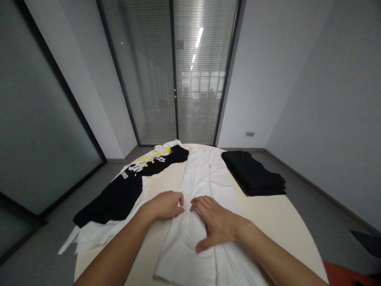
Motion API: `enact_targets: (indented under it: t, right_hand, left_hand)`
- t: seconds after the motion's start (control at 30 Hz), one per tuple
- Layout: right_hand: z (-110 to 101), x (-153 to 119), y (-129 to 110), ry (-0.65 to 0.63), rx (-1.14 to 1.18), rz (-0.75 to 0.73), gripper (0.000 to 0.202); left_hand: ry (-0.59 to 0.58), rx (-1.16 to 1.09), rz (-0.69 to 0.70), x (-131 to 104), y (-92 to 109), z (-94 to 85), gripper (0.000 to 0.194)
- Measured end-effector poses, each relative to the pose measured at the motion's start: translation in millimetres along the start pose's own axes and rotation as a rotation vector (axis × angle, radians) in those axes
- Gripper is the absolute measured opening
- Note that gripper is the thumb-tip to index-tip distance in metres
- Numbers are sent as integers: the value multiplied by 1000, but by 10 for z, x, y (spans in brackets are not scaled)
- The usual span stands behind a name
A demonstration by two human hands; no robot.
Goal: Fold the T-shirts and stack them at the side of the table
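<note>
White trousers [198, 178] lie stretched lengthwise over the table, the waist end far from me and the legs toward me. At their left edge my left hand [166, 204] is closed, its fingers curled and its thumb near the index finger, with the edge of the cloth at the fingertips. My right hand [218, 222] rests on top of the trousers, fingers stretched out and thumb apart. Small creases run through the fabric between both hands. The lower end of the legs runs out of view at the bottom.
On the left, black and white clothes [119, 198] with yellow and white lettering hang partly over the edge of the round table [276, 222]. A folded black stack of clothing [253, 172] sits at the right. Beyond stands a glass partition with blinds [154, 79].
</note>
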State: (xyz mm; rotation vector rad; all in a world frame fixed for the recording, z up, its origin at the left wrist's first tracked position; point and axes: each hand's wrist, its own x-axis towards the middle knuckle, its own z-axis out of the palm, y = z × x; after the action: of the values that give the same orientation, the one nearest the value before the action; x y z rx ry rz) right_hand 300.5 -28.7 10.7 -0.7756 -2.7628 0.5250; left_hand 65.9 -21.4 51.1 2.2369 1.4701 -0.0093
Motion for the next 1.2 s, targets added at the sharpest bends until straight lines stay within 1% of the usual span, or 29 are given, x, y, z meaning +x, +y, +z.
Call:
enact_targets:
  t: [0.07, 0.1, 0.17, 0.2, 0.23, 0.33, 0.43, 0.53, 0.6, 0.63, 0.67, 0.73, 0.77, 0.8, 0.9, 0.97, 1.03, 1.1, 1.2]
  right_hand:
    - [-26, 20, 7, 2, 11, 2, 77]
    - [-43, 30, 17, 0, 9, 3, 70]
    - [-76, 43, 48, 2, -4, 2, 58]
    - [-90, 45, 66, 6, -10, -1, 53]
    - [-101, 45, 84, 13, -14, -6, 49]
    - [-119, 37, 118, 30, -16, -22, 40]
    - [-122, 38, 116, 37, -6, -18, 31]
    - [-112, 47, 113, 79, 1, 58, 22]
    - [-96, 49, 132, 121, 1, 108, 23]
    - [-87, 49, 148, 140, 0, 119, 26]
    - [-77, 48, 169, 153, -2, 124, 30]
    - [-59, 46, 216, 174, -8, 132, 37]
    - [-52, 44, 240, 180, -10, 136, 37]
    - [-46, 43, 260, 183, -10, 137, 36]
    - [-42, 39, 302, 186, 4, 125, 30]
    - [-46, 34, 313, 188, 14, 109, 29]
    - [-52, 29, 317, 189, 18, 95, 30]
    - [-55, 27, 315, 188, 18, 88, 32]
    - [-47, 39, 297, 187, 12, 78, 37]
  left_hand:
    - [43, 43, -5, -33, 69, -8, 21]
    - [35, 54, -13, -51, 108, -7, 26]
    - [-25, 82, -33, -88, 178, 7, 34]
    - [-56, 111, -44, -104, 205, 17, 35]
    - [-79, 147, -55, -117, 223, 28, 33]
    - [-110, 198, -45, -125, 220, 40, 15]
    - [-149, 80, 22, -77, 145, 22, 10]
    - [-262, -199, 79, 9, 43, 23, 12]
    - [-348, -384, 91, 58, -11, 47, 12]
    - [-360, -427, 87, 72, -27, 60, 12]
    - [-345, -435, 82, 76, -34, 70, 13]
    - [-272, -387, 91, 53, -15, 68, 19]
    - [-250, -357, 113, 29, 10, 57, 24]
    - [-253, -331, 143, -2, 42, 42, 27]
    - [-366, -234, 199, -100, 155, 0, 31]
    - [-396, -143, 171, -144, 214, -9, 33]
    - [-371, -81, 137, -165, 244, -8, 27]
    - [-365, -78, 135, -168, 249, -13, 17]
    - [-429, -201, 210, -149, 230, -28, 10]
